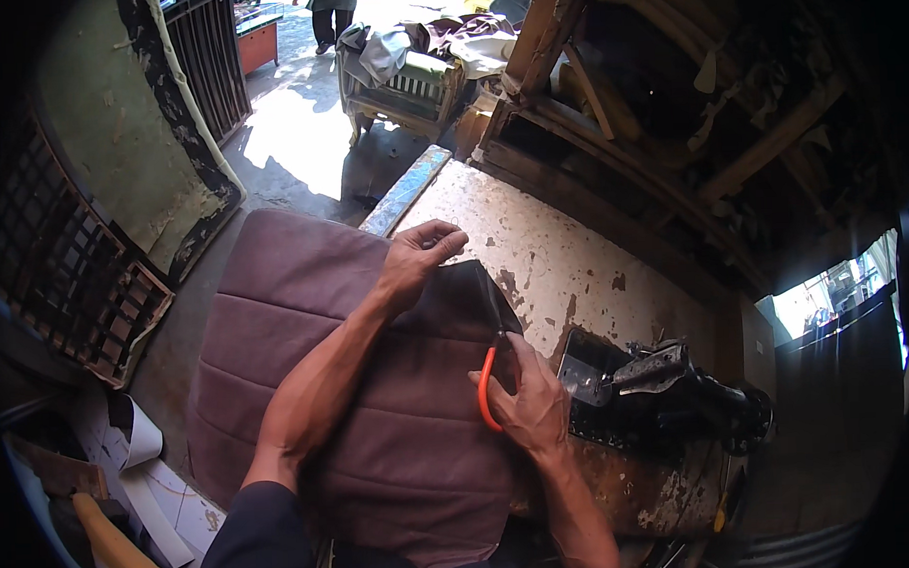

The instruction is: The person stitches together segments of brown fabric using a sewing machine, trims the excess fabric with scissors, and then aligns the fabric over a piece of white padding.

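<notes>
A maroon fabric cover with several stitched seams across it lies over my lap and the near edge of the worn table. My right hand grips a pair of scissors by the orange handles. Their blades point away from me, along the edge of a dark flap at the cover's far right corner. Beyond that corner my left hand is closed in a pinch, thumb against the fingers; what it holds, if anything, is too small to make out. My left forearm crosses above the cover.
To the right, a black sewing machine sits on the table with peeling paint. A wooden furniture frame rises behind it. Padded panels lean at the left. Farther off are a cloth-laden chair and a standing person.
</notes>
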A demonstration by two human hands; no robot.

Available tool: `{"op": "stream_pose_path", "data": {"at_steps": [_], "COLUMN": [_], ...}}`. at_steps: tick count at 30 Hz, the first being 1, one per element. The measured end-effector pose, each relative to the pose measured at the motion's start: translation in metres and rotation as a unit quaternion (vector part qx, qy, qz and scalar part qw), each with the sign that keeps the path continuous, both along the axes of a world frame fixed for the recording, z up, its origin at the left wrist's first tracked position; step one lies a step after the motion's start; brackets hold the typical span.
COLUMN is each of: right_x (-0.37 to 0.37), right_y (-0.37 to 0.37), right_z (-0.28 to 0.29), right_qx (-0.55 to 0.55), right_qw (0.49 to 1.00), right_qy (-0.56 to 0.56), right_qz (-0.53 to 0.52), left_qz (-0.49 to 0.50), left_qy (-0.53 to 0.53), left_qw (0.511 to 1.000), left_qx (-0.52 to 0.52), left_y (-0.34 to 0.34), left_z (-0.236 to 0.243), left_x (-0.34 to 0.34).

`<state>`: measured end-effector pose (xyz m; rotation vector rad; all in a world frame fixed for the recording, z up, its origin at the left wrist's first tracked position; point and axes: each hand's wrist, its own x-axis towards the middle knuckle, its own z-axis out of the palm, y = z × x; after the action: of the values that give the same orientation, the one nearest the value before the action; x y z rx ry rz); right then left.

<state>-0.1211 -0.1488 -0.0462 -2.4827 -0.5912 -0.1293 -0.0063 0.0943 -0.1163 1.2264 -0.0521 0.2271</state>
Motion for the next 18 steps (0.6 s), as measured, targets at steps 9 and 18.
{"op": "stream_pose_path", "data": {"at_steps": [9,18], "right_x": [0.028,0.019], "right_y": [0.012,-0.025], "right_z": [0.029,0.011], "right_qx": [-0.147,0.072], "right_qw": [0.984,0.995], "right_qy": [-0.099,-0.053], "right_qz": [0.019,-0.046], "left_qz": [-0.006,-0.011], "left_qy": [-0.045,-0.072], "left_qw": [0.997,0.926], "left_qx": [0.056,0.370], "left_y": [0.005,-0.004], "left_z": [0.005,0.017], "left_x": [-0.005,-0.014]}}
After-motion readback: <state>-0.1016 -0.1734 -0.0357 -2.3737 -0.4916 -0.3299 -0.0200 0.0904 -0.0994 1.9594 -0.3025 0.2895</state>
